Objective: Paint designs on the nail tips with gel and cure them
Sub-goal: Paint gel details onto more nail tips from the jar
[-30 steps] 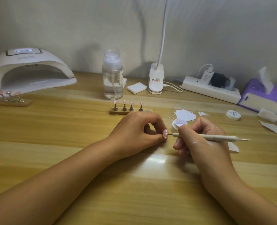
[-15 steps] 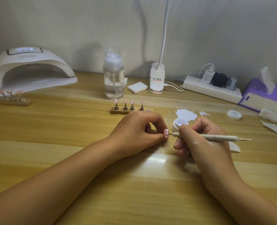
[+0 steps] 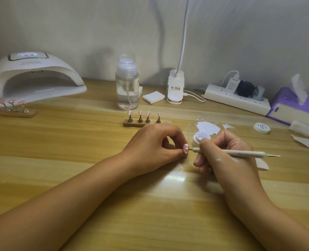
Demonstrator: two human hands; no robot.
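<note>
Table [image 3: 74, 160]: light wood grain, smooth and varnished, glossy enough to carry a bright reflection at lower centre. Curing lamp [image 3: 34, 69], upper left, and power strip [image 3: 235, 100], right: smooth white plastic with a slight gloss; pump bottle [image 3: 126, 89], upper centre: clear plastic; tissue pack [image 3: 291, 107], far right: purple film wrapper, crumpled white paper tissue. Nail tip [image 3: 186, 148], centre: glossy pink with white dots; dotting tool [image 3: 240, 152]: matt off-white handle, thin metal points at both ends; display stand [image 3: 132, 123]: wooden base, dark metal pegs.
</note>
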